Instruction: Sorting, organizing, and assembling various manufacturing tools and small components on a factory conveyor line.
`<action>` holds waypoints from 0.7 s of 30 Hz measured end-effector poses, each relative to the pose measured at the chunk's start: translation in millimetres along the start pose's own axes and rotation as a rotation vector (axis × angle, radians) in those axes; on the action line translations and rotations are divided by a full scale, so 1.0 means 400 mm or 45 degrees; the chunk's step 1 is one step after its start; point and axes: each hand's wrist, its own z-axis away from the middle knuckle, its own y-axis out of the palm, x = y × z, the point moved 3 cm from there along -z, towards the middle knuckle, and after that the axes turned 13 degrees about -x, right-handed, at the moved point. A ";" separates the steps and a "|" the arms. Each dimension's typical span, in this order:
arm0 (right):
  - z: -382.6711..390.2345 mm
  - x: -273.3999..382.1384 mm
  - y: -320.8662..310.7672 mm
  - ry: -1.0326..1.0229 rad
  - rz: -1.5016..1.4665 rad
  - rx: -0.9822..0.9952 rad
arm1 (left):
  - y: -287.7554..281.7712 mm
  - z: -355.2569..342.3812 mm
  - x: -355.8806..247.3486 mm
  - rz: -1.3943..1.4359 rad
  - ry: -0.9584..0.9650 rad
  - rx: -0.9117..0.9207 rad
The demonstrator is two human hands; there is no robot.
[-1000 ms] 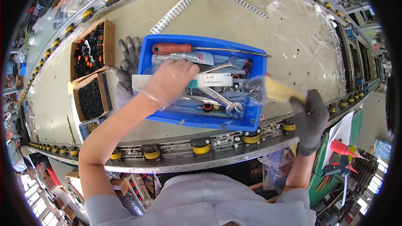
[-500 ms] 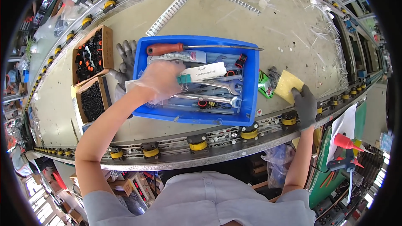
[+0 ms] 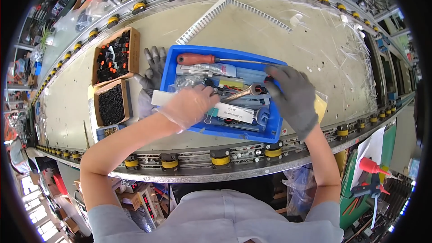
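My left hand [image 3: 191, 105], in a clear plastic glove, is closed over a long white paper strip [image 3: 235, 112] that lies across a blue bin [image 3: 220, 136]. A teal binder clip [image 3: 211, 114] sits on the strip. Past its fingertips lies a combination wrench [image 3: 243, 93], among other wrenches and clear-wrapped pieces. My right hand [image 3: 293, 101], grey-gloved, reaches over the bin's right end with thumb and fingers apart near a small black-and-red piece, partly hidden. Along the bin's far side rests a red-handled screwdriver [image 3: 196, 59]. A yellow card [image 3: 320, 106] shows behind my right hand.
Left of the bin are an empty-looking pair of grey gloves [image 3: 153, 69], a carton of black-and-orange parts [image 3: 113, 58] and a box of small black pieces [image 3: 111, 104]. A roller rail [image 3: 220, 156] borders the near edge. Behind the bin lies an angled white slotted strip [image 3: 204, 19].
My right hand has left the yellow card and moved left over the bin's end. My left hand has brought the white strip nearer, uncovering a wrench. The whole view has shifted slightly.
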 end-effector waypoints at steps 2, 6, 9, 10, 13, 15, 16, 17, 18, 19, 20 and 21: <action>-0.045 0.011 0.056 -0.184 0.091 -0.015 | 0.009 -0.001 -0.017 -0.033 0.018 -0.076; -0.113 0.070 0.185 -0.324 0.185 0.375 | -0.029 0.023 -0.028 -0.091 -0.011 -0.267; -0.122 0.111 0.251 -0.420 0.301 0.462 | -0.068 0.048 -0.034 -0.151 -0.075 -0.286; -0.124 0.117 0.269 -0.408 0.377 0.539 | -0.077 0.059 -0.035 -0.191 -0.094 -0.296; -0.128 0.102 0.298 -0.333 0.477 0.620 | -0.102 0.093 -0.023 -0.216 -0.166 -0.355; -0.139 0.103 0.281 -0.269 0.492 0.632 | -0.114 0.135 -0.010 -0.223 -0.210 -0.360; -0.147 0.098 0.250 -0.262 0.410 0.519 | -0.118 0.158 -0.001 -0.209 -0.283 -0.367; -0.162 0.107 0.210 -0.265 0.317 0.408 | -0.126 0.185 0.006 -0.201 -0.368 -0.370; -0.174 0.109 0.152 -0.264 0.161 0.243 | -0.141 0.202 0.009 -0.103 -0.418 -0.369; -0.185 0.106 0.103 -0.264 -0.007 0.076 | -0.150 0.221 0.009 -0.106 -0.433 -0.365; -0.200 0.078 0.085 -0.196 0.037 0.029 | -0.153 0.236 0.012 -0.035 -0.485 -0.376; -0.222 0.044 0.070 -0.126 0.087 -0.019 | -0.156 0.247 0.013 0.039 -0.533 -0.391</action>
